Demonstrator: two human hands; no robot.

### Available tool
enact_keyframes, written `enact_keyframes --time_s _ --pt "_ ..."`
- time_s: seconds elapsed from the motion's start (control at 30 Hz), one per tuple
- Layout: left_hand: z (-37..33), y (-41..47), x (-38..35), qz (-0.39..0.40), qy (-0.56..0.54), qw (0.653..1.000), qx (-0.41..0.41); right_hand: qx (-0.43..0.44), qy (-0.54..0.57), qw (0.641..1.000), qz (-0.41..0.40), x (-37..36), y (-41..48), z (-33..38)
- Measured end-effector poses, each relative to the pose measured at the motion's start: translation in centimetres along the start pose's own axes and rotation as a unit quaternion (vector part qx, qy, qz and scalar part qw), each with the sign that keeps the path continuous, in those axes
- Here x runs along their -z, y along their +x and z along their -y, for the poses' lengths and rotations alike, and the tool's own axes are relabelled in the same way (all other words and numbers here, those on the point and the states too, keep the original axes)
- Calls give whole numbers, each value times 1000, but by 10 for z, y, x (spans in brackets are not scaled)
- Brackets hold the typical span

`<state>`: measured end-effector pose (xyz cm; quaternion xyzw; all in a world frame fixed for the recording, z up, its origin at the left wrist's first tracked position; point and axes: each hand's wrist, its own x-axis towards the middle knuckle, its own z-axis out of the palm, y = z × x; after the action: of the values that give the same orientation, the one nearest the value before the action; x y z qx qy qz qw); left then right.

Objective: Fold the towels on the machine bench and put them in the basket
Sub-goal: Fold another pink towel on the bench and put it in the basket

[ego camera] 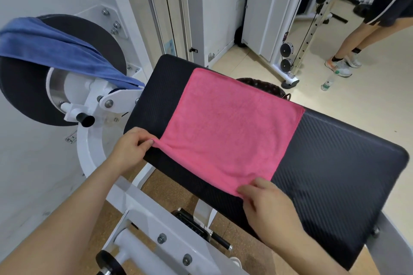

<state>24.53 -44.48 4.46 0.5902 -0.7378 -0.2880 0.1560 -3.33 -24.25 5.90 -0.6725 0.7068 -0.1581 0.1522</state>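
A pink towel (228,127) lies spread flat on the black padded machine bench (339,163). My left hand (131,147) pinches the towel's near left corner. My right hand (268,205) pinches its near right corner at the bench's front edge. A blue towel (51,47) hangs draped over the round black roller pad (26,96) at the left. Behind the bench, a dark basket (263,86) shows only its rim; the towel and bench hide the rest.
White machine frame parts (143,214) run under the bench in front of me. A cable machine (290,51) stands behind. A person's legs (357,42) and a water bottle (327,83) are on the floor at the far right.
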Motion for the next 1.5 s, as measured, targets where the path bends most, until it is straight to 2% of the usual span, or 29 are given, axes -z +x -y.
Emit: enact_keyframes --time_s 0.1,0.17,0.3,0.37,0.47,0.57,0.73,0.87,1.0,1.1,1.17,1.23,1.33,1.4,1.5 --pt "-17 1 13 -21 -128 991 40 -97 122 987 39 38 16 -12" --pt "-29 11 22 -34 -191 980 51 -126 157 979 44 62 29 -18" --pt "-58 47 32 -59 -249 967 21 -169 239 956 9 94 53 -25" --pt "-77 70 29 -69 -255 964 -15 -180 249 951 -42 105 66 -29" --pt "-104 102 21 -96 -228 968 -48 -158 105 972 -141 117 87 -37" --pt "-122 128 10 -121 -183 974 -61 -152 62 972 -168 124 106 -41" --pt "-128 152 -2 -150 -107 980 -78 -172 -13 975 -139 116 126 -55" --pt "-127 158 -9 -175 -7 979 -101 -184 -65 970 -147 109 133 -63" --pt "-128 160 -13 -183 130 966 -128 -186 -71 973 -114 113 134 -71" --pt "-127 159 -17 -188 183 956 -128 -189 -43 978 -78 121 136 -77" --pt "-128 159 -17 -190 182 956 -125 -180 -16 982 -62 127 138 -81" --pt "-130 159 -14 -182 120 969 -120 -161 29 986 -33 134 139 -85" --pt "-127 156 -9 -106 36 987 -115 -150 44 988 5 140 138 -88" --pt "-122 151 -8 -59 56 990 -117 -146 3 989 0 137 139 -89" --pt "-125 149 -4 -73 85 983 -144 -151 9 988 -2 137 144 -88"
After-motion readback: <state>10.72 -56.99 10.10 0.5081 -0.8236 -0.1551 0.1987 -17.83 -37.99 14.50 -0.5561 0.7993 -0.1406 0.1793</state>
